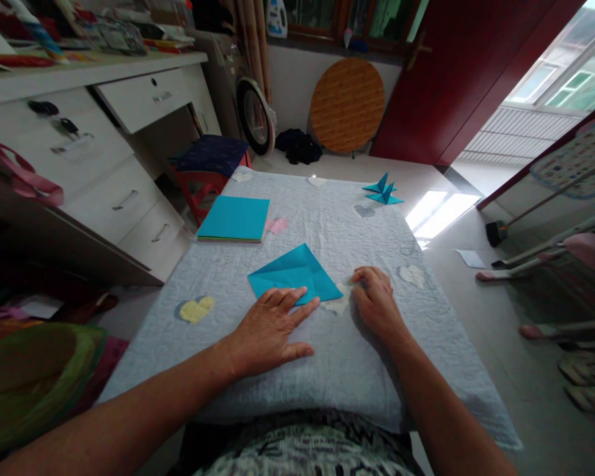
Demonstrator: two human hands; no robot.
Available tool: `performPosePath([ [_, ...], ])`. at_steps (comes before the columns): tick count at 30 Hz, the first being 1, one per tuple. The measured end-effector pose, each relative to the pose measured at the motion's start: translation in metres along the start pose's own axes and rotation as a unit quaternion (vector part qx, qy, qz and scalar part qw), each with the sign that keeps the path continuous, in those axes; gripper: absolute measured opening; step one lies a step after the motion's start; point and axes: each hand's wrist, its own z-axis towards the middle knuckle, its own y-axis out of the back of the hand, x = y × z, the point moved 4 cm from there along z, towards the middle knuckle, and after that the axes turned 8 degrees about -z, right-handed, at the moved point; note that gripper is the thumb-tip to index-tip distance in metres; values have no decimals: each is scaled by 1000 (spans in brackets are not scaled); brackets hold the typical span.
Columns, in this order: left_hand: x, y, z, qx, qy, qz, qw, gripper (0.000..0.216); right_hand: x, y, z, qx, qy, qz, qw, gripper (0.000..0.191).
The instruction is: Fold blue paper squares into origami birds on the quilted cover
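A sheet of blue origami paper (297,268), folded into a triangle with crease lines across it, lies on the cloth-covered table in front of me. My left hand (277,327) rests flat on its near edge, fingers spread and thumb out to the side. Just right of the paper's right corner is my right hand (375,297), apart from the paper. Its fingers are curled in with the fingertips together; whether anything is between them is hidden. Two folded blue paper figures (384,192) with pointed tips sit at the table's far right corner.
A stack of square coloured paper (235,218), blue on top, lies at the table's far left. The quilted cloth (327,370) carries heart patches. A red stool (198,192) and white drawers (123,192) stand left; a pink-seated folding chair (585,254) stands right.
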Motion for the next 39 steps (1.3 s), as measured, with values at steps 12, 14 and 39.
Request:
performPosePath([
  [12,-2,3,1,3,6,-8,1000,78,31,-18,-8,57,70,-171,981,63],
  [14,-2,3,1,1,4,-10,1000,79,32,-20,-8,71,72,-202,974,66],
  [39,-4,2,-1,-19,-1,-1,1000,73,68,-3,-27,151,252,76,953,28],
])
